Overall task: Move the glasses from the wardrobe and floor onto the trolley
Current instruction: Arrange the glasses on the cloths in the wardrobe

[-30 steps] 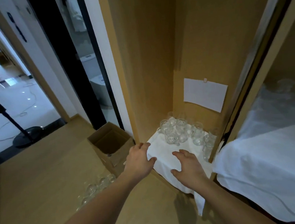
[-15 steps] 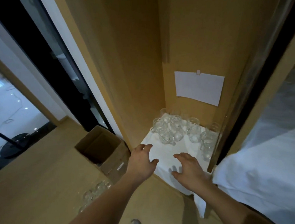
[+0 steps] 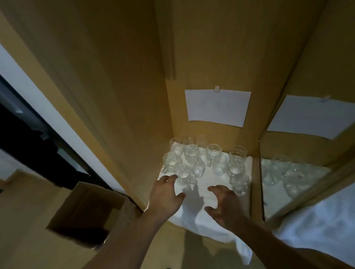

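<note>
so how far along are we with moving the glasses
Nothing looks moved yet: the glasses stand clustered on the white cloth in the wardrobe, and no trolley is in view. In hand: the left hand and right hand reach toward the nearest ones, both empty. Left: the whole cluster; the floor glasses are out of view.

clear glossy glasses [image 3: 198,164], white cloth [image 3: 199,209], matt wood wardrobe [image 3: 126,85]

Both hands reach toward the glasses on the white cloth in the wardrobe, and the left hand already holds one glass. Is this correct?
Not quite. In the head view the left hand holds nothing; its fingers only near the closest of the glasses. The right hand also reaches, over the white cloth.
</note>
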The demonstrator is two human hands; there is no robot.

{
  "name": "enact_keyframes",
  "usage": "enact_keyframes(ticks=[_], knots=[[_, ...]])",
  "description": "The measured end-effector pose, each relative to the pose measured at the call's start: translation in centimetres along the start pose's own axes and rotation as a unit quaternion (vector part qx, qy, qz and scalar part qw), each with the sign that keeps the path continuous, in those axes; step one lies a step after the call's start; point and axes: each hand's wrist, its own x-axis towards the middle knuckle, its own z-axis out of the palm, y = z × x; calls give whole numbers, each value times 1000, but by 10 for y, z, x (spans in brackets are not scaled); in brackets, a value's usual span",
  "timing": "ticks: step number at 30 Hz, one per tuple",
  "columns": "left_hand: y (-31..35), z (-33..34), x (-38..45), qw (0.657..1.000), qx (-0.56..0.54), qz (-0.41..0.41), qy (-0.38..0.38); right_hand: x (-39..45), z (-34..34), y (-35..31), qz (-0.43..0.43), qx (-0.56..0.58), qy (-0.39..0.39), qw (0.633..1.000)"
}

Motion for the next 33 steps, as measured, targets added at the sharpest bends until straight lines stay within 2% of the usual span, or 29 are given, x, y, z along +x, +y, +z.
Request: enact_keyframes(ticks=[8,17,21,27,33], knots=[[-42,-5,60,998,-18,40,-50,23,25,-21,94,7,10,995],[-58,16,104,993,-51,33,-106,52,40,-17,184,55,-3,981],[-53,33,121,990,-62,10,-126,76,42,0,226,85,-6,970],[-44,83,150,977,-68,-35,-199,119,59,41,303,144,-2,942],[-34,143,189,949,-91,-114,-279,157,91,94,388,211,32,897]])
